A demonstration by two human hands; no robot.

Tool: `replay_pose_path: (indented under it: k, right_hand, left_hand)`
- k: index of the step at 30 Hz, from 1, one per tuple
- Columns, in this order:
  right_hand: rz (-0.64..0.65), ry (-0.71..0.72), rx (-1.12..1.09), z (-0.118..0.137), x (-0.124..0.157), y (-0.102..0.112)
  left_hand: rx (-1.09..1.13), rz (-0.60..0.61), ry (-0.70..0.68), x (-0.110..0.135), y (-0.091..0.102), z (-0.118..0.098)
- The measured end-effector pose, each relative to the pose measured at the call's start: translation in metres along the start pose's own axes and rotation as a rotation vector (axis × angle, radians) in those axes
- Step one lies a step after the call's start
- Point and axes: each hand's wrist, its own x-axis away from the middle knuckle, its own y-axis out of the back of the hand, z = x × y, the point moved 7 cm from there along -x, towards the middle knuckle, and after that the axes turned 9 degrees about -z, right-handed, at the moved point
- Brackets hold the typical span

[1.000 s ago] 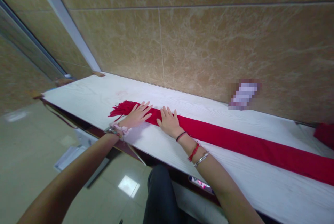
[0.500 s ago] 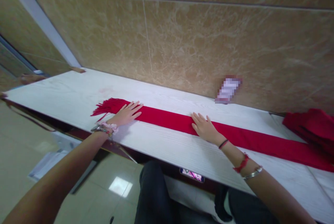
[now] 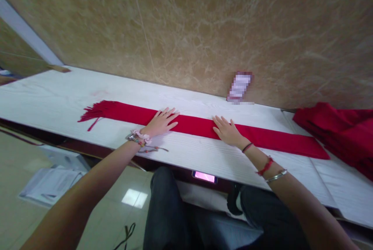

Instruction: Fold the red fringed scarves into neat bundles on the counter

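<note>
A long red scarf (image 3: pixel 195 125), folded into a narrow strip, lies flat along the white table (image 3: pixel 186 151). Its fringe spreads out at the left end, with a few strands straying toward the front edge. Near the scarf's middle, my left hand (image 3: pixel 161 122) rests palm down with its fingers spread. My right hand (image 3: pixel 229 130) also lies flat on the cloth, a short way to the right, fingers apart. Neither hand grips the fabric. The right end of the scarf stops beside a heap of red cloth (image 3: pixel 335 129).
A blurred-out upright card or phone (image 3: pixel 239 87) leans against the marbled tile wall (image 3: pixel 189 28). Below the tabletop sits a lit phone (image 3: pixel 204 176). Papers (image 3: pixel 52 184) lie low at the left, and a dark cord (image 3: pixel 128 235) is on the floor.
My left hand has slid rightward along the scarf, away from the fringe, closer to my right hand. The view has shifted right, and the scarf's right end now shows apart from the heap.
</note>
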Motion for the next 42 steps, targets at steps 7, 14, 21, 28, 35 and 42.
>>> replay_pose_path:
  k: [7,14,21,28,35,42]
  right_hand:
    - [-0.008,-0.129,0.163,-0.102,0.078,0.009]
    - [-0.155,0.045,-0.003,-0.067,0.077,0.023]
    - [-0.187,0.264,-0.042,-0.026,0.064,0.031]
    - [-0.221,0.317,0.001,-0.026,0.067,0.030]
    - [-0.377,0.163,-0.135,-0.032,0.070,0.034]
    - [-0.291,0.173,-0.155,-0.032,0.073,0.017]
  left_hand:
    - [0.000,-0.049,-0.044,0.005,0.006,0.015]
    - [0.177,-0.041,-0.391,-0.015,0.030,-0.073]
    - [0.126,0.012,-0.451,-0.022,0.035,-0.092]
    - [0.005,0.003,-0.464,-0.012,0.033,-0.089]
    - [-0.057,-0.039,-0.496,-0.010,0.041,-0.096]
    - [-0.008,-0.071,-0.533,-0.002,0.036,-0.099]
